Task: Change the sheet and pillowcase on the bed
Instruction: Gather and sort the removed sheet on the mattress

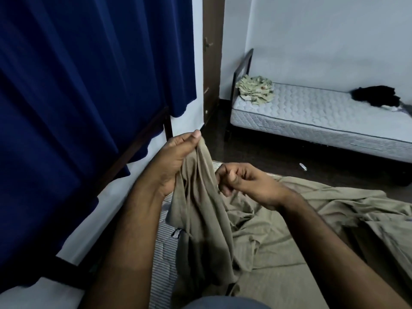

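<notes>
An olive-tan sheet point(263, 246) lies crumpled over the striped mattress point(163, 259) in front of me. My left hand point(178, 157) grips a bunched edge of the sheet and holds it lifted above the mattress's far corner. Just to its right, my right hand point(240, 179) pinches the same gathered edge with curled fingers. The cloth hangs down between both hands in folds. No pillow or pillowcase shows on this bed.
A dark blue curtain point(89, 85) hangs along the left wall over a dark bed frame. Across the dark floor stands a second bed with a bare white mattress point(312, 112), a crumpled patterned cloth point(255, 90) and a black bundle point(376, 95) on it. A brown door point(211, 63) stands behind.
</notes>
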A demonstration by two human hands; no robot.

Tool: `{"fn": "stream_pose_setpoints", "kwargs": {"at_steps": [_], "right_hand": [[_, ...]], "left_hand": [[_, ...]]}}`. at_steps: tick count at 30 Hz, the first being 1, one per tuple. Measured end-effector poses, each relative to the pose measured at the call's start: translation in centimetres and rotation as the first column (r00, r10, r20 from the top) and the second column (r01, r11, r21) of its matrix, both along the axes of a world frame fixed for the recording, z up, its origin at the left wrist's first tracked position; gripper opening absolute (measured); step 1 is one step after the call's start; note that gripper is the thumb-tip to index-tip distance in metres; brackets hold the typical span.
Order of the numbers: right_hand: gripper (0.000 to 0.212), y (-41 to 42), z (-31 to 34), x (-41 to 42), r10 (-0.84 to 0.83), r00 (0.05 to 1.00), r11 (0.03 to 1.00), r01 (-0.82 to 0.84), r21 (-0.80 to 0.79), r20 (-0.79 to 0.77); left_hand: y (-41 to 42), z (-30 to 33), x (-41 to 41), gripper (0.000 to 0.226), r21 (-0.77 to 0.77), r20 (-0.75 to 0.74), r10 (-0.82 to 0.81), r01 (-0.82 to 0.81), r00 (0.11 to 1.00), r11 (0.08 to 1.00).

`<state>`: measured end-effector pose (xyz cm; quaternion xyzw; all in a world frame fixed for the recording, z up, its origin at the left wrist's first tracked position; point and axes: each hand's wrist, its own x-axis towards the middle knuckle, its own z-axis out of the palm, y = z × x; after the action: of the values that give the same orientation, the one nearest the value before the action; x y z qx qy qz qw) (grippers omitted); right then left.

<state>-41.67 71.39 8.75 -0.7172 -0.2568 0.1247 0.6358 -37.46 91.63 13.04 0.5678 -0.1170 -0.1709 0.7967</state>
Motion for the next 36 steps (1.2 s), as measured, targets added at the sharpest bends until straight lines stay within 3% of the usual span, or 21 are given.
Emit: {"fn": "stream_pose_setpoints", "kwargs": {"at_steps": [3, 7, 11, 16, 17, 21, 24, 26, 29, 32, 34, 36], "right_hand": [[0.018, 1.0, 0.2, 0.7, -0.134, 0.980, 0.991, 0.134, 0.010, 0.148], [0.019, 2.3, 0.6, 1.8, -0.231, 0.956, 0.973, 0.224, 0.060, 0.182], [0.015, 3.0, -0.1, 2.3, -0.195, 0.965, 0.980, 0.184, 0.080, 0.175], [0.055, 3.3, -0.6, 2.2, -0.134, 0.987, 0.980, 0.119, 0.157, 0.090], [0.056, 3.3, -0.8, 2.4, -0.134, 0.988, 0.978, 0.119, 0.173, 0.073], [0.024, 3.3, -1.4, 2.7, -0.113, 0.991, 0.984, 0.102, 0.146, 0.075], [0.025, 3.7, -1.9, 2.7, -0.118, 0.991, 0.981, 0.106, 0.162, 0.064], [0.027, 3.8, -2.0, 3.2, -0.229, 0.971, 0.960, 0.214, 0.179, 0.067], [0.033, 3.6, -0.9, 4.1, -0.438, 0.895, 0.885, 0.412, 0.216, 0.088], [0.032, 3.2, 1.5, 4.6, -0.456, 0.868, 0.881, 0.410, 0.235, 0.195], [0.027, 3.0, 2.8, 4.8, -0.393, 0.880, 0.915, 0.346, 0.207, 0.268], [0.021, 2.7, 3.3, 4.9, -0.315, 0.909, 0.942, 0.266, 0.203, 0.272]], "left_hand": [[-0.3, -0.1, -0.5, 0.034, 0.163, 0.136, 0.081, -0.103, 0.987, 0.981], [-0.8, 0.1, -1.2, 0.041, 0.357, 0.373, 0.107, -0.249, 0.922, 0.900], [-0.7, 0.5, -1.2, 0.040, 0.458, 0.456, 0.058, -0.290, 0.888, 0.841], [-0.1, 1.0, -1.6, 0.037, 0.368, 0.329, 0.125, -0.249, 0.936, 0.896], [0.1, 1.0, -1.7, 0.037, 0.333, 0.288, 0.122, -0.219, 0.950, 0.917], [0.3, 1.3, -2.0, 0.033, 0.140, 0.122, 0.194, -0.211, 0.973, 0.967], [0.6, 1.0, -1.6, 0.030, 0.062, 0.059, 0.265, -0.268, 0.962, 0.961], [0.8, 0.7, -1.6, 0.026, 0.021, 0.004, 0.291, -0.291, 0.957, 0.956], [0.5, 0.5, -2.1, 0.030, 0.083, -0.007, 0.332, -0.330, 0.943, 0.940], [0.5, 0.9, -2.8, 0.039, 0.188, 0.067, 0.295, -0.303, 0.953, 0.934], [1.0, 1.2, -3.0, 0.038, 0.308, 0.092, 0.121, -0.144, 0.988, 0.940], [1.1, 1.5, -3.4, 0.038, 0.477, 0.088, -0.094, 0.041, 0.992, 0.878]]}}
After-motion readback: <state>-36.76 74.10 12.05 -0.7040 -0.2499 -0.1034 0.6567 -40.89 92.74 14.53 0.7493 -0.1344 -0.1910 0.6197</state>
